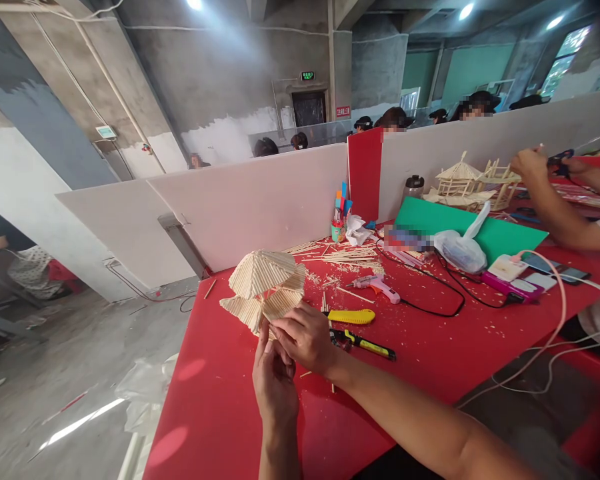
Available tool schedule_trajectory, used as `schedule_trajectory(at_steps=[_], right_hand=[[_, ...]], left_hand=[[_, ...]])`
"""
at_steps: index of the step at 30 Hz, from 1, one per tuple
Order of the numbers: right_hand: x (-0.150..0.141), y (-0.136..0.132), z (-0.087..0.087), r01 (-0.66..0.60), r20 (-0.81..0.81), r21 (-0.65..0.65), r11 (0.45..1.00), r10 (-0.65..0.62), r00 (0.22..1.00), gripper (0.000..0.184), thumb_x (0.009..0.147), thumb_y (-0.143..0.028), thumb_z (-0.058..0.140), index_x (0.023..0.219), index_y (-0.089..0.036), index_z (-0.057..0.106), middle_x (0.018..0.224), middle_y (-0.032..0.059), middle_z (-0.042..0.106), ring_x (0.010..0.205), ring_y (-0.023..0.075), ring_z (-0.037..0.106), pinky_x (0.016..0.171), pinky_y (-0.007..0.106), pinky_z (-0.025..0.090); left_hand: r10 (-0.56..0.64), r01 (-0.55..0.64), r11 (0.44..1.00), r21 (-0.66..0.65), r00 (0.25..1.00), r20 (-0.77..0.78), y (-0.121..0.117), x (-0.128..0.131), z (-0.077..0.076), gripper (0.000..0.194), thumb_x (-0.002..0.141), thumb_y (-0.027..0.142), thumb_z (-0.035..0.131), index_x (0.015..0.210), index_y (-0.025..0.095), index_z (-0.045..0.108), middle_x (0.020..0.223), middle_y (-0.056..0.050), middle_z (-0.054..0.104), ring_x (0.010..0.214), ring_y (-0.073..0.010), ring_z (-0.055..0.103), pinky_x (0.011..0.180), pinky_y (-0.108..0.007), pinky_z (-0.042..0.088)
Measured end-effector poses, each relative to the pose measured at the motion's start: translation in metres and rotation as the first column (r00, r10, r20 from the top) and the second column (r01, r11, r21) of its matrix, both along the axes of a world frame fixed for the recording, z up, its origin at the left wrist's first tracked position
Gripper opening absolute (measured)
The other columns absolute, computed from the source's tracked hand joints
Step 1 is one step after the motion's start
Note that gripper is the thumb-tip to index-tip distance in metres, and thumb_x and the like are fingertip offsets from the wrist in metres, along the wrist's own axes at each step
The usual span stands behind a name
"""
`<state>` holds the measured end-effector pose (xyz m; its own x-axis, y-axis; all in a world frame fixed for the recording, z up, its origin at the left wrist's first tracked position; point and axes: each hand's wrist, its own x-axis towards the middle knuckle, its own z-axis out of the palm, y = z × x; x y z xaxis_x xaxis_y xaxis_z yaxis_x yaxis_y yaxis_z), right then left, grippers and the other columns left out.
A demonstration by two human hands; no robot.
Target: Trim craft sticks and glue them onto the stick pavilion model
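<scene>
A small pavilion model (pixel 264 275) built of thin wooden sticks stands near the table's left side, its pointed upper roof above a wider lower roof. Both my hands meet at its near lower edge. My left hand (pixel 275 383) comes from below, fingers closed at the model's eave. From the right, my right hand (pixel 305 335) bends over it with thumb and fingers pinched at the same edge. The fingertips partly cover each other and the model's base. Just right of my right hand lie a yellow utility knife (pixel 351 317) and yellow-black pliers (pixel 370 345).
A pink glue gun (pixel 383 289) with a black cord lies on the red table (pixel 220 400), behind the knife. Loose sticks (pixel 353 255) and scraps spread toward the white partition (pixel 260 207). A power strip (pixel 513 287) is at right. A co-worker's hands (pixel 533 167) work beyond.
</scene>
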<state>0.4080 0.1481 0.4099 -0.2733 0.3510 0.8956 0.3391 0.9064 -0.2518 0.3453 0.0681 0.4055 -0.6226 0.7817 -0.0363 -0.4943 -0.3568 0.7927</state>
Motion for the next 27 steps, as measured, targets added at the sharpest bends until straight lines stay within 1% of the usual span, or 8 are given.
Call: schedule_trajectory(at_steps=[4,8,12,18,22,27], right_hand=[[-0.0017,0.0004,-0.0005,0.012,-0.006,0.008,1.0,-0.012,1.0,0.017,0.096,-0.022,0.055,0.087,-0.02,0.07,0.072,0.0022,0.065,0.071,0.016,0.056,0.067,0.031,0.045],[-0.0026,0.0013,-0.0016,0.049,0.024,0.006,0.999,-0.049,0.999,0.015,0.097,-0.025,0.056,0.094,-0.02,0.069,0.073,0.002,0.066,0.07,0.0157,0.057,0.066,0.031,0.044],[-0.0028,0.0021,-0.0027,0.062,0.022,0.008,0.998,-0.062,0.998,0.014,0.097,-0.026,0.057,0.094,-0.021,0.07,0.072,0.0021,0.066,0.069,0.0159,0.058,0.066,0.031,0.044],[-0.0029,0.0027,-0.0029,0.049,0.005,-0.005,0.999,-0.049,0.999,0.018,0.099,-0.027,0.055,0.093,-0.02,0.07,0.072,0.0024,0.066,0.069,0.0159,0.057,0.066,0.031,0.043],[-0.0032,0.0031,-0.0031,0.04,-0.008,-0.01,0.999,-0.041,0.999,0.018,0.098,-0.026,0.055,0.093,-0.02,0.071,0.071,0.0022,0.065,0.069,0.0158,0.055,0.066,0.031,0.043],[-0.0026,0.0037,-0.0064,0.016,-0.001,-0.017,1.0,-0.016,1.0,0.016,0.097,-0.026,0.057,0.095,-0.022,0.072,0.074,0.0019,0.064,0.071,0.0156,0.055,0.067,0.031,0.043]], left_hand=[[0.002,-0.002,1.0,-0.012,1.0,0.001,-0.001,-0.0007,0.0001,0.062,0.082,0.03,0.066,0.142,0.018,0.054,0.055,0.006,0.045,0.047,-0.0077,0.036,0.045,-0.018,0.03],[-0.001,0.001,1.0,-0.029,1.0,0.004,-0.0013,-0.0006,0.0001,0.061,0.083,0.032,0.065,0.141,0.017,0.055,0.054,0.006,0.044,0.046,-0.0079,0.036,0.045,-0.019,0.031],[-0.002,0.003,1.0,-0.024,1.0,0.005,-0.0012,0.0003,0.0012,0.063,0.082,0.034,0.066,0.142,0.017,0.054,0.053,0.006,0.044,0.045,-0.0079,0.035,0.045,-0.019,0.03],[-0.025,0.024,0.999,-0.024,1.0,-0.013,-0.0015,0.0003,0.0016,0.066,0.083,0.034,0.064,0.145,0.016,0.05,0.053,0.006,0.046,0.044,-0.0082,0.036,0.045,-0.019,0.03],[-0.016,0.016,0.999,-0.033,1.0,-0.007,-0.0007,0.0001,0.0021,0.068,0.082,0.034,0.064,0.146,0.015,0.048,0.052,0.006,0.046,0.044,-0.0084,0.035,0.044,-0.019,0.029],[-0.02,0.019,0.999,-0.025,1.0,-0.011,-0.0011,0.0005,0.0037,0.068,0.082,0.032,0.065,0.146,0.016,0.048,0.052,0.006,0.046,0.044,-0.0084,0.036,0.045,-0.02,0.03]])
